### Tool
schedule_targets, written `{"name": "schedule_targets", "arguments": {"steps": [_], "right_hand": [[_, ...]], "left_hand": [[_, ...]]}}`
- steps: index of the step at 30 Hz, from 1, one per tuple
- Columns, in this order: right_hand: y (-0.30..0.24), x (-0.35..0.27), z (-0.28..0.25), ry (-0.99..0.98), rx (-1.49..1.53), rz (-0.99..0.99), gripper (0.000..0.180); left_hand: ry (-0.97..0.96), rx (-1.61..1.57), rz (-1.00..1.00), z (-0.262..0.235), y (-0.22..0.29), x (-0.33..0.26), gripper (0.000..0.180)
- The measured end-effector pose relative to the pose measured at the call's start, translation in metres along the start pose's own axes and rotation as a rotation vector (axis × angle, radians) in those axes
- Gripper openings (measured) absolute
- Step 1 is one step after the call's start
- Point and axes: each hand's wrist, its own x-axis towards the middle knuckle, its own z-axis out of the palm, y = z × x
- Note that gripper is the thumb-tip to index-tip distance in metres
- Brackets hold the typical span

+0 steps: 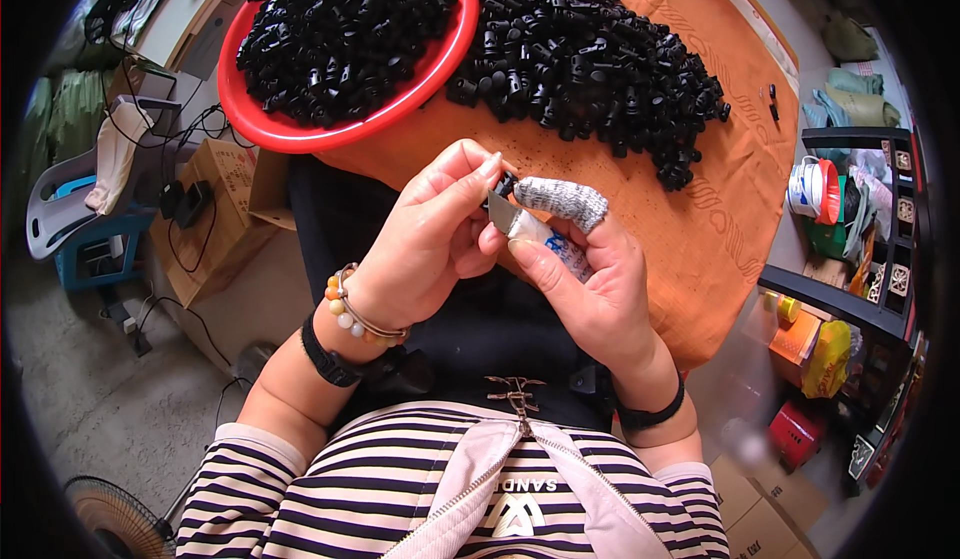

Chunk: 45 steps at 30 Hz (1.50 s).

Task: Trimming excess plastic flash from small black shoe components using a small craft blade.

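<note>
My left hand (425, 229) pinches a small black plastic part (506, 184) between thumb and fingertips, above the near edge of the table. In my right hand (610, 284) is a short flat blade (501, 212) with a handle wrapped in white and blue. A grey knitted finger sleeve (565, 199) covers my right index finger. The blade lies against or just beside the black part; fingers hide the exact contact. Beyond my hands spreads a pile of similar black parts (600, 69).
A red basin (345, 139) heaped with black parts stands at the far left of the table with its orange cloth (700, 259). Left of me are a cardboard box (215, 209), a blue stool (85, 254) and cables. A black shelf (840, 299) stands right; a fan (115, 519) is lower left.
</note>
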Motion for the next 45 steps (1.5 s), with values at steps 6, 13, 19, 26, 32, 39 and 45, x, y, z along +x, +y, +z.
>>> {"name": "schedule_targets", "arguments": {"steps": [6, 13, 19, 26, 32, 39, 45], "right_hand": [[0.001, -0.001, 0.001, -0.001, 0.037, 0.016, 0.029], [0.0, 0.0, 0.0, -0.038, 0.021, -0.002, 0.029], [-0.001, 0.002, -0.004, -0.066, 0.119, 0.044, 0.028], [-0.006, 0.012, 0.001, 0.021, 0.256, -0.003, 0.038], [0.005, 0.024, 0.005, -0.009, 0.088, 0.035, 0.043], [0.006, 0.026, 0.008, 0.141, 0.259, -0.012, 0.041], [0.017, 0.028, 0.0, 0.122, 0.124, -0.005, 0.039]], "left_hand": [[0.006, 0.032, 0.029, -0.001, -0.001, 0.0, 0.011], [-0.02, 0.046, 0.027, -0.001, 0.001, 0.0, 0.01], [-0.006, 0.013, 0.003, 0.0, 0.002, 0.0, 0.009], [-0.086, 0.0, -0.059, -0.004, 0.002, 0.001, 0.013], [0.05, 0.093, -0.054, 0.006, -0.002, 0.001, 0.013], [-0.038, 0.086, -0.03, -0.001, -0.002, 0.002, 0.013], [0.008, 0.121, -0.03, 0.002, 0.0, 0.001, 0.014]]}}
